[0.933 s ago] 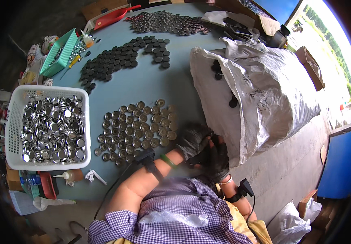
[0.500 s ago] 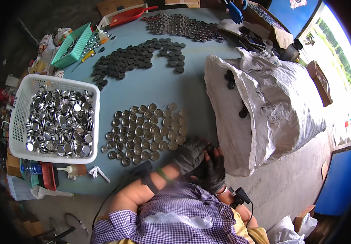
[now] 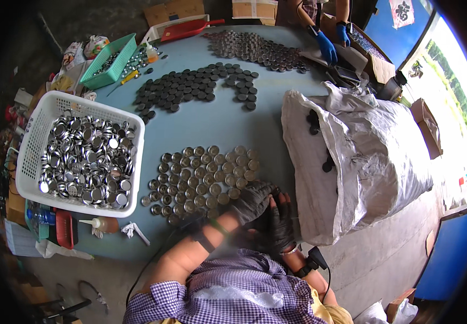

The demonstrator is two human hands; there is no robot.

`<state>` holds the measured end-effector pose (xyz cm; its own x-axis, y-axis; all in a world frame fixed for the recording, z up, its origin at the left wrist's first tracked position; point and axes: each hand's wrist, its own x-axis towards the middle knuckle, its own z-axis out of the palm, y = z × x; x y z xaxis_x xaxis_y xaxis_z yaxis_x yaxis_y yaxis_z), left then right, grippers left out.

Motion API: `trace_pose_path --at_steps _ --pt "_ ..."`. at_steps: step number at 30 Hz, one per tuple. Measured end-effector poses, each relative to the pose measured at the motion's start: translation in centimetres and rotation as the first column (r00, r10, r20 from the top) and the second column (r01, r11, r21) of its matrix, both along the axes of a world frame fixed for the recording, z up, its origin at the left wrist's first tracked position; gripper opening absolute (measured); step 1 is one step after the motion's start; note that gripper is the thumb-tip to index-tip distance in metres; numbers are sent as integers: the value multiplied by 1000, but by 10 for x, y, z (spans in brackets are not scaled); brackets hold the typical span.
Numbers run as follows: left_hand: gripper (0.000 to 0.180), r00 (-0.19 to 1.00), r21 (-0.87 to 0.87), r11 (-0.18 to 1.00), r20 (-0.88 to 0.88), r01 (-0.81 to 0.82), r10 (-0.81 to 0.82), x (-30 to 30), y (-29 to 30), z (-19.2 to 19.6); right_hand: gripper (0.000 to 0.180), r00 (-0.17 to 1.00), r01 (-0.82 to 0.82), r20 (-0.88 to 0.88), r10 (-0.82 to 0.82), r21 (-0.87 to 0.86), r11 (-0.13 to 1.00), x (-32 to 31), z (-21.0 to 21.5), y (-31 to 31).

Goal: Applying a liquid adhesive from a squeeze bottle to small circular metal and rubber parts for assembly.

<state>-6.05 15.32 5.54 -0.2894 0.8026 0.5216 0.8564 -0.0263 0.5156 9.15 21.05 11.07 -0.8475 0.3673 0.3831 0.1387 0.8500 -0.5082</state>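
Observation:
My left hand [image 3: 253, 203], in a dark grey work glove, reaches across to the right at the table's near edge, its fingers bent in toward my other hand. What they hold, if anything, is hidden. My right hand [image 3: 282, 225], in a black glove with bare fingertips, is close against it, fingers stretched upward and slightly apart. Just beyond my left hand, several rows of round silvery metal caps [image 3: 201, 189] lie hollow side up on the blue-green table [image 3: 217, 127]. Farther back is a patch of dark round discs [image 3: 185, 86].
A white basket [image 3: 139, 162] full of shiny caps stands left; a large white woven sack [image 3: 374, 173] with black discs at its mouth lies right. A green basket [image 3: 98, 78], red dustpan [image 3: 190, 29] and glue bottle [image 3: 104, 224] are around. A co-worker's blue-gloved hands [image 3: 328, 49] are at the far right.
The whole view has shifted, so the table's things sit slightly lower and farther right. More of the co-worker's arms and hands shows. My hands stay together at the near edge.

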Motion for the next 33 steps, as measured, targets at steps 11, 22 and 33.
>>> trace_pose_path --at_steps 11,22,33 --pt "28 996 -44 998 82 42 -38 23 -42 38 69 995 -72 -99 26 -487 870 30 -14 -4" --pt "48 966 -254 964 219 -77 135 37 -126 53 44 886 -459 -72 458 -272 846 -9 -1 4" --pt "58 964 -254 959 197 -123 176 35 -169 48 37 786 -608 -63 616 -259 750 -35 2 -14"
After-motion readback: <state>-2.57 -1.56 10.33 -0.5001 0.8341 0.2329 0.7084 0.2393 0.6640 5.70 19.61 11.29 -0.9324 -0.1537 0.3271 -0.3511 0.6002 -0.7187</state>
